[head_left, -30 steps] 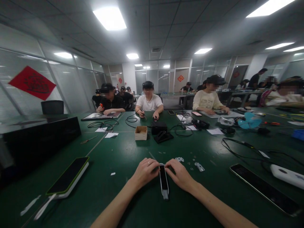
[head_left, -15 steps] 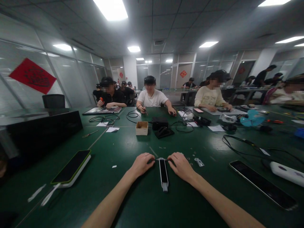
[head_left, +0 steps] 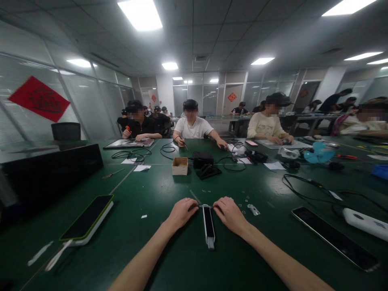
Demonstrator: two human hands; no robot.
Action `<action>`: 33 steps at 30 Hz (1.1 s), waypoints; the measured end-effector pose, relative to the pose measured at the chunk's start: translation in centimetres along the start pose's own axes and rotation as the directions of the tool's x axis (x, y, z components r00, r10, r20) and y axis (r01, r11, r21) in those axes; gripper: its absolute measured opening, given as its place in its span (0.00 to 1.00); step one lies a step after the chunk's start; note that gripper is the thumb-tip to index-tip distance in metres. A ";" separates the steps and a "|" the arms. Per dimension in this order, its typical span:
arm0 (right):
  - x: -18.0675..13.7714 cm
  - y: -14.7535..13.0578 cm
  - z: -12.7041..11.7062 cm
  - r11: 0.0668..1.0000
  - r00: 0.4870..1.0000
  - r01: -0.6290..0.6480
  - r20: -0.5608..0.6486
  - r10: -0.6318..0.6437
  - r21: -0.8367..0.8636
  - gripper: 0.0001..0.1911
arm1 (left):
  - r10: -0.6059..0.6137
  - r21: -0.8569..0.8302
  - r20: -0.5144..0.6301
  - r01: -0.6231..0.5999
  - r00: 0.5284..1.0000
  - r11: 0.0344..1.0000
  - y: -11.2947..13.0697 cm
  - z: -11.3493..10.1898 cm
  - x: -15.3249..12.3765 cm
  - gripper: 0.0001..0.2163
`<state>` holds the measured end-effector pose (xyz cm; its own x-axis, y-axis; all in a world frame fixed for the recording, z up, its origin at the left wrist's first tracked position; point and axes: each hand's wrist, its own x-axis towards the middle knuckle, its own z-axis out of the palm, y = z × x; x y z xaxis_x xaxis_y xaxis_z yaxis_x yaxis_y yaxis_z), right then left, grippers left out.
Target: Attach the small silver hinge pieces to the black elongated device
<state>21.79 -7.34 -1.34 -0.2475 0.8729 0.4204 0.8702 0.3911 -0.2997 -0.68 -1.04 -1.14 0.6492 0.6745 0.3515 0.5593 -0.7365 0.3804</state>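
Observation:
A slim, long device (head_left: 208, 226) with white edges, a black middle and a grey near end lies on the green table in front of me. A thin, rod-like piece crosses its far end, too small to make out well. My left hand (head_left: 184, 212) pinches this piece on the left side, thumb and fingers together. From the right, my right hand (head_left: 228, 212) pinches its other end. Both hands rest low by the table, one on each side of the device. A small silver metal plate (head_left: 254, 209) and several tiny parts lie just right of my right hand.
A small open box (head_left: 180, 166) and a black case (head_left: 203, 159) stand farther back. Phones lie left (head_left: 87, 218) and right (head_left: 333, 238). Black cables (head_left: 306, 186) curl at right, near a white power strip (head_left: 366, 223). Co-workers sit across the table.
The view has shifted slightly, so everything sits a little lower. Both hands keep their places at the far end of the device, with little visible movement.

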 end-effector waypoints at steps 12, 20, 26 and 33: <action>0.1 0.0 0.1 1.000 1.000 0.015 -0.010 -0.015 -0.012 0.10 | -0.006 -0.009 -0.015 0.006 1.000 1.000 0.2 0.1 0.1 0.04; 0.1 -0.2 -0.1 1.000 1.000 0.001 -0.006 -0.001 -0.018 0.10 | 0.003 -0.016 -0.023 -0.004 1.000 1.000 -0.1 0.5 0.1 0.05; 0.1 -0.3 -0.3 1.000 1.000 -0.002 0.020 0.003 -0.029 0.10 | 0.000 -0.016 -0.004 0.000 1.000 1.000 0.0 0.4 0.1 0.05; 0.3 0.2 -0.5 0.999 1.000 0.018 0.008 -0.017 -0.038 0.10 | -0.006 -0.014 0.009 0.007 1.000 1.000 0.3 0.1 0.1 0.04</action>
<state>22.11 -7.11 -0.82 -0.2660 0.8684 0.4184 0.8811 0.3952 -0.2600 -0.39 -1.19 -1.09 0.6500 0.6788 0.3417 0.5562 -0.7313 0.3948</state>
